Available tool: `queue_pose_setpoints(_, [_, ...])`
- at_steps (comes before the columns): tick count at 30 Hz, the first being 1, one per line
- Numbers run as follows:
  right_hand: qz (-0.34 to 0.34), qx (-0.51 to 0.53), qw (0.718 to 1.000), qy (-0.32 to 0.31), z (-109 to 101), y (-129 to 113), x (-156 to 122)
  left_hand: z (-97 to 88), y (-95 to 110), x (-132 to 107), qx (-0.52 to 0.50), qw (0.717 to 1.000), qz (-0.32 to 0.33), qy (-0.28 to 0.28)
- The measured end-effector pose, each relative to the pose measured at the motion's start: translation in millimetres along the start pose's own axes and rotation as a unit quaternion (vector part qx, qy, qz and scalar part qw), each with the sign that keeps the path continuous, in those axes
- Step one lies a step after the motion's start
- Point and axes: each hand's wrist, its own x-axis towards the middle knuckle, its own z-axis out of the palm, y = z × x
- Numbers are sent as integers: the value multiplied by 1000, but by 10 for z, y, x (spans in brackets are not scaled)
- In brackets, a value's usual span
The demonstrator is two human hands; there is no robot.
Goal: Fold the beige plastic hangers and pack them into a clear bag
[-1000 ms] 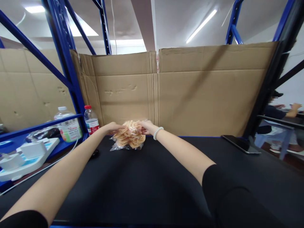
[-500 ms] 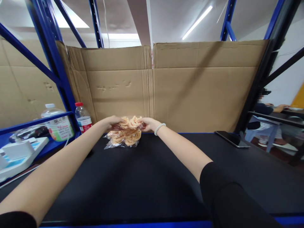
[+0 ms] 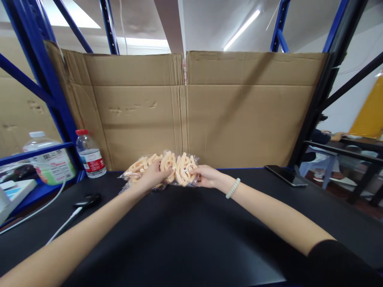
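A clear plastic packet of pale orange looped pieces is held up just above the black table, near its back edge. I cannot make out what the pieces are. My right hand pinches the packet's right edge between thumb and fingers. On its left side my left hand is closed, thumb across the front and fingers partly hidden behind. More of the same pieces in clear wrap lie behind and left of my left hand, partly covered by it. A beaded bracelet circles my right wrist.
A cardboard wall closes off the back. At left stand a red-capped bottle, a larger jug and a black device on a white cable. A phone lies back right. Beyond it, another person sits.
My right hand has moved right with its packet, which is now spread beside the other wrapped pieces instead of above them. My left hand has shifted slightly right. The view has turned a little.
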Motion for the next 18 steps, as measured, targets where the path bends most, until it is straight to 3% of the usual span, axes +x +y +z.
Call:
queue_pose_setpoints(5, [-102, -86, 991, 12, -265, 325, -381, 423, -275, -275, -11, 987, 155, 33])
queue_pose_setpoints(9, [-218, -201, 955, 24, -404, 436, -427, 495, -407, -278, 92, 940, 326, 35])
queue_pose_setpoints(11, [-272, -269, 923, 29, -483, 463, -412, 455, -432, -262, 135, 916, 377, -3])
queue_pose_setpoints(14, [-315, -364, 876, 15, -644, 488, -422, 330, -415, -279, 185, 880, 420, -121])
queue_pose_setpoints(16, [-323, -409, 853, 13, -768, 488, -456, 215, -374, -310, 213, 856, 430, -193])
queue_pose_setpoints(18, [-326, -438, 837, 29, -864, 462, -498, 104, -330, -336, 222, 852, 414, -231])
